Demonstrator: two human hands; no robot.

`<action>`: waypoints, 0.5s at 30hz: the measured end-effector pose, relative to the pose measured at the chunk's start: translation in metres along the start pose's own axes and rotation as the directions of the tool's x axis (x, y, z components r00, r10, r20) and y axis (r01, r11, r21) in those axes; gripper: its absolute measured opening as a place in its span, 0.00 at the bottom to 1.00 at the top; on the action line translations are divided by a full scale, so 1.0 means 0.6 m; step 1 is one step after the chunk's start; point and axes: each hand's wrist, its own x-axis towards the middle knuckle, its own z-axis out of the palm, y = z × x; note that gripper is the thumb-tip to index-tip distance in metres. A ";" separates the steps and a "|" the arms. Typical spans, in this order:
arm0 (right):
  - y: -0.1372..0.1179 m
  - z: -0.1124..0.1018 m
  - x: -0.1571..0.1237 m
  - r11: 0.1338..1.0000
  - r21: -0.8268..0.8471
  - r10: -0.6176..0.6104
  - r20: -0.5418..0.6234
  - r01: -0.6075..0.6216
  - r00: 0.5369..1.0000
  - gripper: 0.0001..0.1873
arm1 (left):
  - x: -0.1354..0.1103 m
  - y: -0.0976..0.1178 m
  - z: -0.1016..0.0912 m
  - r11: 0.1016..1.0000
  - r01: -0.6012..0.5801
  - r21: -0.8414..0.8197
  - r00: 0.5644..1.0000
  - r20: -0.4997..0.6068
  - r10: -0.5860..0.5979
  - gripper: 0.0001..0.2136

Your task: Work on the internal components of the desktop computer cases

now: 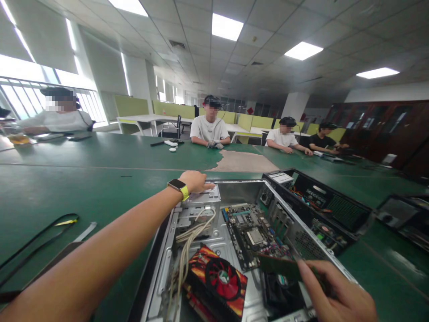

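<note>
An open computer case (pixel 241 190) lies in front of me with a motherboard (pixel 256 232) inside. My left hand (pixel 195 182), with a watch on its wrist, rests on the silver drive bay (pixel 204 195) at the far left corner, fingers stretched out. My right hand (pixel 338 286) pinches a thin green circuit board (pixel 281 267) above the near right part of the case. Under that board is a black cooling fan (pixel 283 293), partly hidden. A red and black graphics card (pixel 223 279) lies in the near part of the case, beside pale cables (pixel 187 250).
A second opened case (pixel 321 197) stands to the right, and a dark case part (pixel 407 219) lies farther right. Black straps (pixel 36 241) lie at left on the green table (pixel 100 192). Several people sit across it; one person (pixel 210 127) wears gloves.
</note>
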 end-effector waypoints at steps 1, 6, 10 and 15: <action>0.013 0.010 0.013 1.000 0.000 -0.014 0.020 0.014 1.000 0.11 | -0.012 -0.012 -0.001 1.000 0.028 0.011 1.000 0.012 -0.028 0.37; 0.086 0.099 0.124 0.984 0.166 -0.089 0.157 0.063 0.984 0.15 | -0.088 -0.086 -0.001 0.986 0.143 0.080 0.987 0.060 -0.148 0.37; 0.123 0.200 0.232 0.952 0.305 -0.116 0.348 0.004 0.930 0.18 | -0.154 -0.117 -0.014 0.981 0.180 0.075 0.966 0.177 -0.191 0.38; 0.158 0.272 0.335 0.973 0.217 -0.184 0.552 0.073 0.813 0.21 | -0.232 -0.083 -0.058 0.961 0.224 -0.160 0.805 0.586 -0.090 0.35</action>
